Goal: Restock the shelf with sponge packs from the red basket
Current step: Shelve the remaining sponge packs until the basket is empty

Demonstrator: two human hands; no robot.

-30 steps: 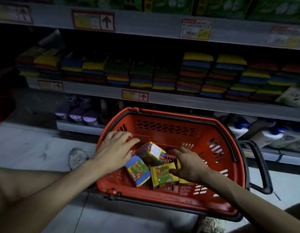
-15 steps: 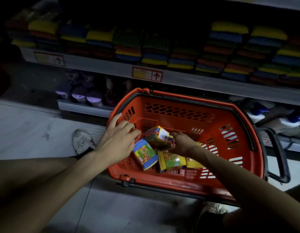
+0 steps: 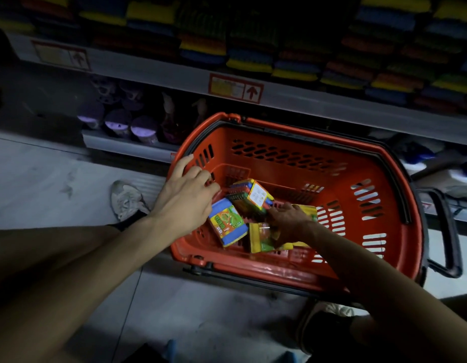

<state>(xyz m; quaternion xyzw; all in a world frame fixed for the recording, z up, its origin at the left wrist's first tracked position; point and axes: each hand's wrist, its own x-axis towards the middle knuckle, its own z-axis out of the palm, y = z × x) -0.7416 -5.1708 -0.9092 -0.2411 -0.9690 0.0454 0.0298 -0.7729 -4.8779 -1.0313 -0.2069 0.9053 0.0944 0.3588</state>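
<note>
Right hand (image 3: 287, 218) gripping sponge pack (image 3: 256, 196) in red basket (image 3: 363, 163), left hand (image 3: 185, 189) apparently clutching its rim (dim), stocked shelf (image 3: 305, 99) behind

Down on the pale floor (image 3: 43, 184), close under the shelf (image 3: 305, 100): a red basket (image 3: 266, 271), black handle (image 3: 452, 231) out at its right end. Toward the basket's near left corner, sponge packs: a blue-edged pack (image 3: 227, 225) lying flat, a yellow-edged pack (image 3: 261, 238) beside it, a white-labelled pack (image 3: 253, 196) tilted up behind both. Right hand (image 3: 290, 218) gripping the white-labelled pack at its lower edge. Left hand (image 3: 186, 195) at the left wall, fingers curled, thumb along the rim; grasp unclear. Beyond the left rim, a grey shoe (image 3: 126, 200).
</note>
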